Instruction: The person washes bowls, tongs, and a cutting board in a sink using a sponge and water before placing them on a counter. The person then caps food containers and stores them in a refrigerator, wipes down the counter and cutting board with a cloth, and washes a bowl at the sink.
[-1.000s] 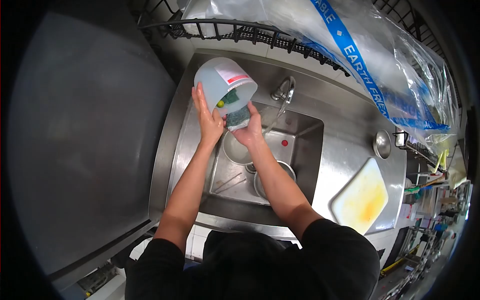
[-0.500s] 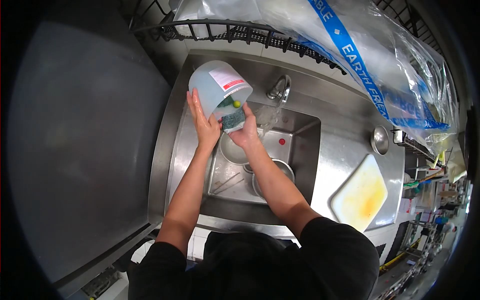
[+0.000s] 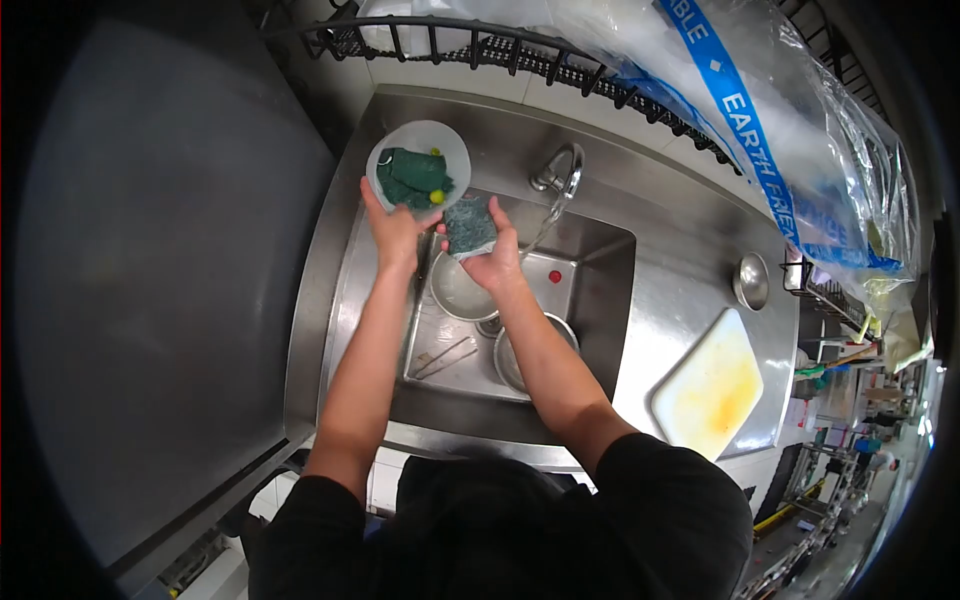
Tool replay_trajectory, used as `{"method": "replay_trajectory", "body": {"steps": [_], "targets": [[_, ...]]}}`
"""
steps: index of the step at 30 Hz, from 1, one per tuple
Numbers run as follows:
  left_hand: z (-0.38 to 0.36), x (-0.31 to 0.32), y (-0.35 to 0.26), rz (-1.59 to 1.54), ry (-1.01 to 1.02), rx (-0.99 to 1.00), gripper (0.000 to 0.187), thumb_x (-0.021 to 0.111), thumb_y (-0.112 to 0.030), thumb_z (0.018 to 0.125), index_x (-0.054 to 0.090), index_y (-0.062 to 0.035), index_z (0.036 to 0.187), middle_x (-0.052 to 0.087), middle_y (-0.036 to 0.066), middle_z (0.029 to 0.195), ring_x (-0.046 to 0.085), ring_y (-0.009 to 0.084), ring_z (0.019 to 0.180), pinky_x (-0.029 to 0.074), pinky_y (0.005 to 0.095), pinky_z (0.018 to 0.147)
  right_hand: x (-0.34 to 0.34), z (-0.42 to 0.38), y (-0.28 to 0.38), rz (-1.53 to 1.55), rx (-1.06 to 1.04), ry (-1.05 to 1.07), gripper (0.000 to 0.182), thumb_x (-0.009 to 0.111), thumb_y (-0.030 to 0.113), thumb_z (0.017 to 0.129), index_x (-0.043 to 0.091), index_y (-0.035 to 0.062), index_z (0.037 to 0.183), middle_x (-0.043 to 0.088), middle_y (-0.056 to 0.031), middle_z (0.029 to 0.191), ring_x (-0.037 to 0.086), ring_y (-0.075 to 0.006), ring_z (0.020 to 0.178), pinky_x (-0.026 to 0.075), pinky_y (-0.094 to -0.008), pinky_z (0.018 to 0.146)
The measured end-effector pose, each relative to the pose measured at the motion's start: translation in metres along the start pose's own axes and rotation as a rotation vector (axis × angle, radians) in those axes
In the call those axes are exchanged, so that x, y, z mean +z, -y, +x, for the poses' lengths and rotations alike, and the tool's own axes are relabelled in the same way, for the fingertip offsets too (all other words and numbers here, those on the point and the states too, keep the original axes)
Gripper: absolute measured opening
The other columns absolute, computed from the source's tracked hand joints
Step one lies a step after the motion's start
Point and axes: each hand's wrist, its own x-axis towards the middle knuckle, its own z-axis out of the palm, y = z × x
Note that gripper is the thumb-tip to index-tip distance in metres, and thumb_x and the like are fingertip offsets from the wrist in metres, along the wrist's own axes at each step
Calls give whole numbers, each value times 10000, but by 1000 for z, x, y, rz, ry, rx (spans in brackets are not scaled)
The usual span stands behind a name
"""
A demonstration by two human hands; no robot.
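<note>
My left hand (image 3: 394, 235) holds the near side of a translucent plastic tub (image 3: 462, 158), its thumb and fingers against the wall. Inside the tub lie dark green scouring pads (image 3: 415, 178) and small yellow bits. A dark green scouring sponge (image 3: 470, 228) with a pale underside rests in the palm and fingers of my right hand (image 3: 497, 262), just beside the tub. Both hands are above the far left part of the steel sink (image 3: 600, 330). Water runs from the tap (image 3: 570, 175) to the right of the sponge.
In the sink are a metal bowl (image 3: 455, 295), a second round metal container (image 3: 508, 365), thin metal tongs (image 3: 445, 357) and a red cap (image 3: 555, 276). On the right counter lie a stained white cutting board (image 3: 690, 400) and a small metal bowl (image 3: 751, 281). A wire rack (image 3: 500, 55) with plastic bags hangs above.
The tub has turned from lying tilted with its mouth toward me to more upright, its opening facing up. My right hand with the sponge has come out beside it.
</note>
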Motion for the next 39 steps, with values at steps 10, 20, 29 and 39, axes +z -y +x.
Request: {"method": "replay_trajectory", "body": {"steps": [10,20,29,39], "targets": [[83,-29,56,-393,30,-283,701,621,-241,971,173,-6,1456,395,261,1380,641,456,989,605,534,830,-26,-49,6,-156,-102,130,360,690,113,905,543,94,1234,638,-177,1120,689,-372,953,602,-469,675],[-145,-71,375,1266,610,-378,521,612,-489,917,719,18,978,685,287,1049,654,432,1057,505,511,929,-134,-104,29,-763,-105,-556,292,651,337,977,566,58,962,614,-66,787,544,-157,486,446,-280,424],[-154,-47,334,1527,1017,17,253,529,-145,890,752,-66,980,745,138,959,728,324,924,574,473,767,-211,-228,34,-939,68,-898,486,528,507,1007,569,23,1013,618,-80,724,557,-160,466,479,-300,395],[-45,55,248,1142,585,220,229,584,-87,884,556,-28,1104,574,226,1270,675,491,898,606,499,596,-141,-246,41,-211,-42,-639,460,397,393,968,639,35,1126,711,-158,972,687,-312,790,574,-438,662]]}}
